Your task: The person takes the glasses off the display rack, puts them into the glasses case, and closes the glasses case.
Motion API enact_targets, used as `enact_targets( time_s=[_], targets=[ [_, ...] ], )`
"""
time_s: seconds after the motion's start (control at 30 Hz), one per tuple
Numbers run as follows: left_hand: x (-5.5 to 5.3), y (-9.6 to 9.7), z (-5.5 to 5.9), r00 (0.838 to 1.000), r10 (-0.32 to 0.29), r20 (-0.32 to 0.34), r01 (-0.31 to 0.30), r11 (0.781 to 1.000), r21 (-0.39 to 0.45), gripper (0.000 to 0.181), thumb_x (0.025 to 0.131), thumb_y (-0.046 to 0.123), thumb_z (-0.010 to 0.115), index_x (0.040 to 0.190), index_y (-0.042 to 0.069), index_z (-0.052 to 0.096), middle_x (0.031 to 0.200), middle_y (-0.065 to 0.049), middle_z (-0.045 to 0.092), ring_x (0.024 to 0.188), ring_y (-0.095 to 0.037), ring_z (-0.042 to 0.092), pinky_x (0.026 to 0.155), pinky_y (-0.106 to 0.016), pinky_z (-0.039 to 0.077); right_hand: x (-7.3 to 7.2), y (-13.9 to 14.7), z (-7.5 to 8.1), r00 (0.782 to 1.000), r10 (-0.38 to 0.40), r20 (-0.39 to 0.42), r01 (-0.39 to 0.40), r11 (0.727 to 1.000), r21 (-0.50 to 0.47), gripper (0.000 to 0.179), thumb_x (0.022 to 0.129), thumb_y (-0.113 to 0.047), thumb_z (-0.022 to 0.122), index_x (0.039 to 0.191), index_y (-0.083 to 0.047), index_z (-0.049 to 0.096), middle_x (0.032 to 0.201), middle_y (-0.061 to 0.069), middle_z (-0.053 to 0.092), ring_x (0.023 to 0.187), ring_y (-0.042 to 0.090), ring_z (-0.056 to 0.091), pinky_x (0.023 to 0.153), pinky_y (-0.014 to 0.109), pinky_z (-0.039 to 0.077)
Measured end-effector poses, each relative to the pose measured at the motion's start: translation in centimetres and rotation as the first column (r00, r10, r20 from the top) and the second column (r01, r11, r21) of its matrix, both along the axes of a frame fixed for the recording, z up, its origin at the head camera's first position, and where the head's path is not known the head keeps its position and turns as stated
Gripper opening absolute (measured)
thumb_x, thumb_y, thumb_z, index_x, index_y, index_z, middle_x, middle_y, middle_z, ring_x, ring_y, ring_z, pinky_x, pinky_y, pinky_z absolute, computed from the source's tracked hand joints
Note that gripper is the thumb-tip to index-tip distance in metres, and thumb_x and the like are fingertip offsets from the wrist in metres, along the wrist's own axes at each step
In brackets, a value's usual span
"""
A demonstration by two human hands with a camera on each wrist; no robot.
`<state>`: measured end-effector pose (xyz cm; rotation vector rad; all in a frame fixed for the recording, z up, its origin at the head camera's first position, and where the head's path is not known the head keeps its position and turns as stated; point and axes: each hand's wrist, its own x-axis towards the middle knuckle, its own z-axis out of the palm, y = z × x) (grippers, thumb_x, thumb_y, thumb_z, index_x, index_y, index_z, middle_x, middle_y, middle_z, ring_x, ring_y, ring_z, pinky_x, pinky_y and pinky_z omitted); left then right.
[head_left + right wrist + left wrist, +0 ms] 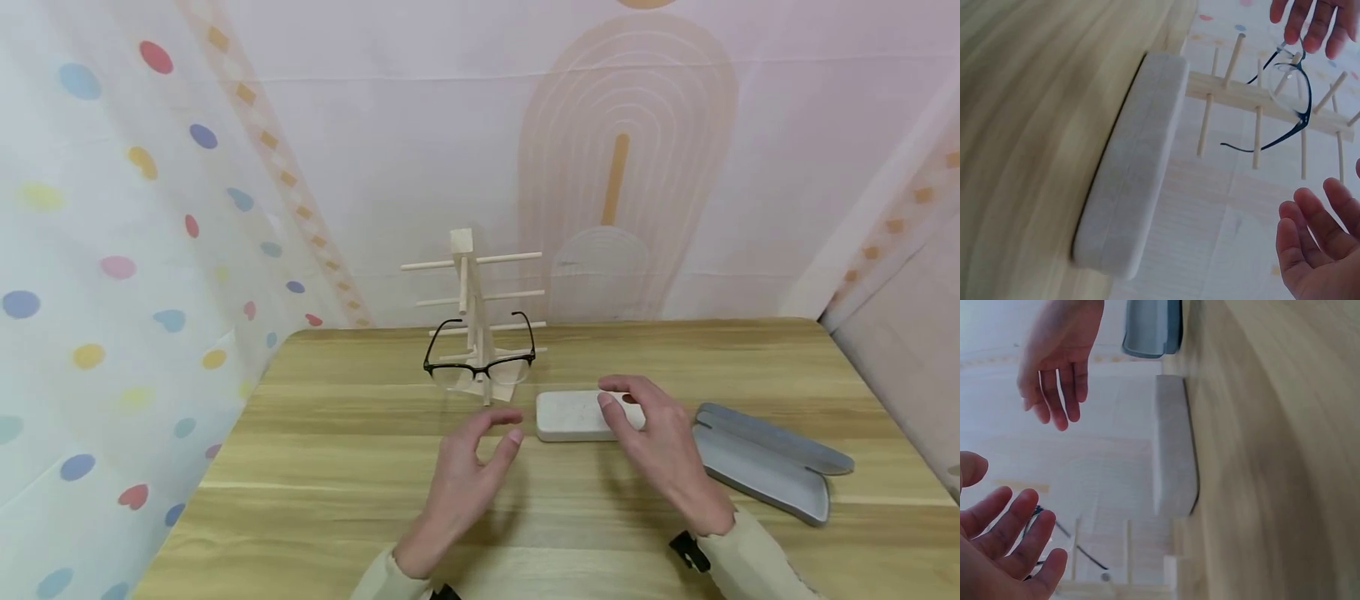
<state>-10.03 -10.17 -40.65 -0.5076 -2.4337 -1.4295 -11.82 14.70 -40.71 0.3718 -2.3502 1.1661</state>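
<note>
A closed white glasses case [573, 414] lies on the wooden table. My right hand [656, 437] hovers over its right end, fingers loosely bent and holding nothing; the right wrist view shows a gap between the fingers and the case [1132, 169]. To the left of the case, my left hand [474, 467] is held above the table with relaxed fingers and an empty palm. Black-framed glasses [480, 368] hang on a wooden peg stand [480, 312] behind the hands.
An open grey-blue glasses case [765, 462] lies to the right, beside my right wrist. The table [337, 467] ends at a patterned curtain [420, 125] at the back, and a dotted curtain [112, 333] hangs on the left.
</note>
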Motion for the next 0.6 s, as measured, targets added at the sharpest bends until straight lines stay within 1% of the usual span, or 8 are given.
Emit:
enact_targets(
  time_s=[0.17, 0.27, 0.33, 0.4, 0.47, 0.53, 0.57, 0.6],
  targets=[
    [0.0, -0.7, 0.8, 0.997, 0.013, -0.079, -0.014, 1.000, -0.005, 0.021, 0.097, 0.011, 0.071, 0.118, 0.008, 0.072, 0.119, 0.000, 0.074, 0.118, -0.020, 0.067, 0.103, -0.047, 0.052, -0.2, -0.7, 0.2, 1.000, 0.004, -0.019, -0.004, 1.000, -0.007, 0.017, 0.100, -0.015, 0.067, 0.114, -0.010, 0.074, 0.116, 0.000, 0.073, 0.100, 0.024, 0.069, 0.086, 0.039, 0.053],
    [0.0, -1.3, 1.2, 0.993, 0.029, -0.118, -0.031, 0.999, -0.009, 0.022, 0.096, 0.009, 0.072, 0.118, 0.006, 0.072, 0.117, -0.001, 0.075, 0.117, -0.021, 0.067, 0.103, -0.048, 0.052, -0.4, -1.2, 0.3, 1.000, 0.003, -0.030, -0.003, 1.000, -0.010, 0.017, 0.099, -0.016, 0.068, 0.114, -0.010, 0.074, 0.116, 0.000, 0.073, 0.100, 0.025, 0.069, 0.086, 0.039, 0.054],
    [-0.1, -1.8, 1.4, 0.990, 0.044, -0.135, -0.046, 0.999, -0.006, 0.023, 0.096, 0.010, 0.072, 0.118, 0.006, 0.072, 0.117, -0.001, 0.075, 0.117, -0.021, 0.067, 0.103, -0.048, 0.052, -0.5, -1.5, 0.5, 0.999, 0.007, -0.038, -0.007, 1.000, -0.013, 0.017, 0.099, -0.016, 0.068, 0.114, -0.010, 0.074, 0.116, 0.000, 0.073, 0.100, 0.025, 0.069, 0.086, 0.040, 0.054],
    [-0.2, -2.3, 1.6, 0.985, 0.062, -0.162, -0.063, 0.998, -0.001, 0.022, 0.096, 0.010, 0.072, 0.118, 0.007, 0.072, 0.117, -0.001, 0.075, 0.117, -0.022, 0.068, 0.103, -0.048, 0.052, -0.6, -1.8, 0.7, 0.999, 0.015, -0.047, -0.016, 1.000, -0.015, 0.018, 0.099, -0.016, 0.068, 0.114, -0.009, 0.074, 0.116, 0.000, 0.073, 0.100, 0.025, 0.069, 0.086, 0.043, 0.055],
    [-0.3, -2.7, 1.7, 0.978, 0.077, -0.192, -0.076, 0.997, 0.014, 0.022, 0.096, 0.010, 0.071, 0.118, 0.007, 0.072, 0.116, -0.003, 0.075, 0.116, -0.023, 0.068, 0.102, -0.047, 0.052, -0.8, -2.1, 0.8, 0.998, 0.024, -0.053, -0.025, 1.000, -0.015, 0.018, 0.100, -0.016, 0.068, 0.115, -0.008, 0.074, 0.116, 0.001, 0.073, 0.100, 0.024, 0.069, 0.086, 0.044, 0.056],
    [-0.5, -3.2, 1.7, 0.970, 0.093, -0.226, -0.089, 0.996, 0.031, 0.021, 0.097, 0.009, 0.070, 0.117, 0.007, 0.071, 0.115, -0.005, 0.075, 0.115, -0.023, 0.068, 0.103, -0.041, 0.052, -0.9, -2.3, 1.0, 0.998, 0.033, -0.052, -0.034, 0.999, -0.015, 0.019, 0.100, -0.017, 0.067, 0.116, -0.008, 0.073, 0.117, 0.002, 0.073, 0.102, 0.022, 0.069, 0.088, 0.044, 0.056],
    [-0.6, -3.4, 1.7, 0.964, 0.105, -0.243, -0.100, 0.994, 0.035, 0.020, 0.097, 0.008, 0.070, 0.117, 0.006, 0.071, 0.115, -0.005, 0.075, 0.115, -0.023, 0.069, 0.102, -0.041, 0.052, -0.9, -2.4, 1.0, 0.998, 0.036, -0.044, -0.037, 0.999, -0.016, 0.020, 0.101, -0.018, 0.066, 0.117, -0.007, 0.073, 0.118, 0.002, 0.073, 0.103, 0.021, 0.068, 0.088, 0.044, 0.056],
    [-0.7, -3.6, 1.7, 0.962, 0.115, -0.249, -0.108, 0.993, 0.043, 0.020, 0.097, 0.008, 0.070, 0.117, 0.005, 0.071, 0.115, -0.005, 0.075, 0.115, -0.023, 0.068, 0.102, -0.037, 0.052, -1.0, -2.5, 1.1, 0.999, 0.038, -0.037, -0.039, 0.999, -0.019, 0.021, 0.102, -0.019, 0.066, 0.117, -0.008, 0.073, 0.119, 0.002, 0.072, 0.104, 0.020, 0.068, 0.089, 0.044, 0.056]
  ],
)
